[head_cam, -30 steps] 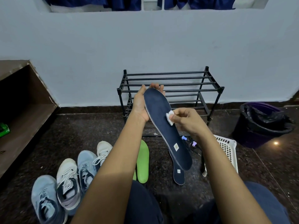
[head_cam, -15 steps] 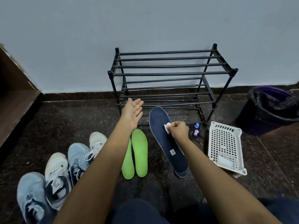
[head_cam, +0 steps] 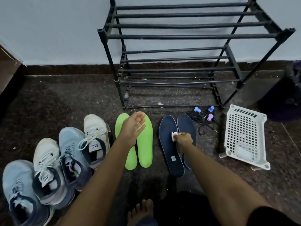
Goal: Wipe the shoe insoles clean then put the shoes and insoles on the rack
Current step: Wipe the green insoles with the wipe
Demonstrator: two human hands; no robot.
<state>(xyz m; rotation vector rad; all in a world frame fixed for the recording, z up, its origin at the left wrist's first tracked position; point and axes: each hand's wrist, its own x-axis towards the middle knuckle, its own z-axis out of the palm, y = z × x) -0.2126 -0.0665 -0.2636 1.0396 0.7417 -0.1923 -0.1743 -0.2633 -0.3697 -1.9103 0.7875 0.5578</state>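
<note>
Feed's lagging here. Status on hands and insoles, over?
Left hand open over green insoles. Right hand pinches wipe on navy insole. Shoes on floor; nothing blocks rack.

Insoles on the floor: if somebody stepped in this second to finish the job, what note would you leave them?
Left hand: open, hovering above the green insoles, holding nothing.
Right hand: pinches a white wipe at the left navy insole; the second navy insole lies beside it.
Four shoes stand on the floor at left; the rack bears none of them yet.
Done: cannot tell which insoles are clean.
Left: finish wiping, then move shoes and insoles onto the rack.
</note>
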